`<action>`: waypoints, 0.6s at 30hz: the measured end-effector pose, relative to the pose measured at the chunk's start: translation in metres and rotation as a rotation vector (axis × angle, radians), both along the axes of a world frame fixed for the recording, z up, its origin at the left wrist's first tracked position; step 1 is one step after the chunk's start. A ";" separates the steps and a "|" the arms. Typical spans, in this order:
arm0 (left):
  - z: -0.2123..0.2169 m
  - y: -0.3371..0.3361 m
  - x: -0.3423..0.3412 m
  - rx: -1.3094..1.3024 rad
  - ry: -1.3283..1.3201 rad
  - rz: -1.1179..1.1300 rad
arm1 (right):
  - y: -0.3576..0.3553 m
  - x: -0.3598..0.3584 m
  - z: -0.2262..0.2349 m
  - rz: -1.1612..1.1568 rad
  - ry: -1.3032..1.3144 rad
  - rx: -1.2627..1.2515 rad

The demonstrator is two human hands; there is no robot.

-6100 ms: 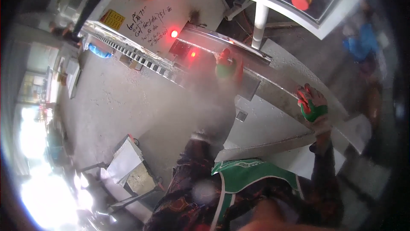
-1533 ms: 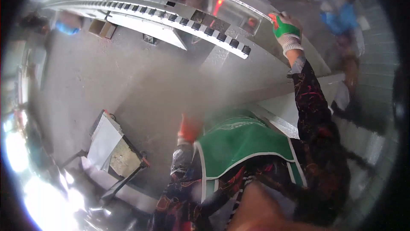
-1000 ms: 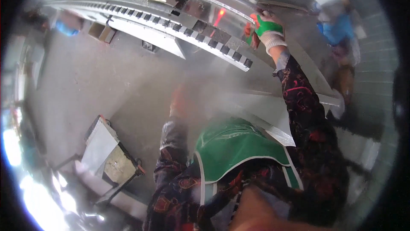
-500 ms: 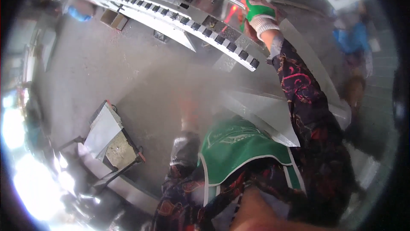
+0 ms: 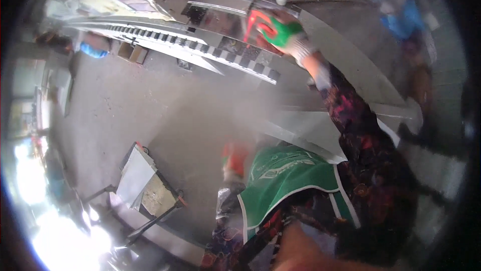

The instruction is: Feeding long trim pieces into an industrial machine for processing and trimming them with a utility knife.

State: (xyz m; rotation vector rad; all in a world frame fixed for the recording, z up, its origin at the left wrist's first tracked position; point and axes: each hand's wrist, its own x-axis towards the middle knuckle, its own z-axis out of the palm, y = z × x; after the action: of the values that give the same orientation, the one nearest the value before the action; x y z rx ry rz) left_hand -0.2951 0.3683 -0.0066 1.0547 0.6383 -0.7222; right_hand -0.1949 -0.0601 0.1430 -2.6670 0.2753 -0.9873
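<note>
My right hand [image 5: 288, 33], in a green and red work glove with a white cuff, reaches over the bed of a long machine [image 5: 220, 3]. Its fingers stretch left and look apart, though somewhat blurred, beside a bright red light line [image 5: 248, 31] on a glossy dark plate. Nothing shows clearly in that hand. Lower down, my left hand [image 5: 235, 160], also gloved in red and green, hangs beside my green apron [image 5: 285, 171]. Motion smears its fingers, so whether it holds anything is hidden.
A rail with a row of black pads [image 5: 225, 55] runs along the machine's near side. A low wheeled cart [image 5: 135, 176] carrying pale boards and a rough block stands lower left. Cardboard boxes [image 5: 132, 53] lie on the floor. Someone in blue [image 5: 403, 20] is at the far right.
The view has shifted, so the machine and my right hand appear further left. My right hand has changed its pose over the plate. My left hand shows more plainly beside the apron.
</note>
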 end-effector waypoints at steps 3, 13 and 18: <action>-0.074 0.046 0.001 -0.107 -0.235 -0.124 | 0.005 -0.106 -0.001 0.037 0.144 0.106; 0.053 -0.082 0.003 0.111 -0.014 -0.299 | -0.042 -0.394 -0.093 -0.206 1.145 -0.024; 0.054 -0.077 0.005 -0.042 -0.049 -0.340 | -0.051 -0.380 -0.122 -0.312 1.255 0.061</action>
State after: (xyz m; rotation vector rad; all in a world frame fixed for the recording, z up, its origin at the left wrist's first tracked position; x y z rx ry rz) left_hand -0.2900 0.2912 0.0474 1.1515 0.4032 -0.9966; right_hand -0.5749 -0.1109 0.0214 -2.8273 0.9321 0.7671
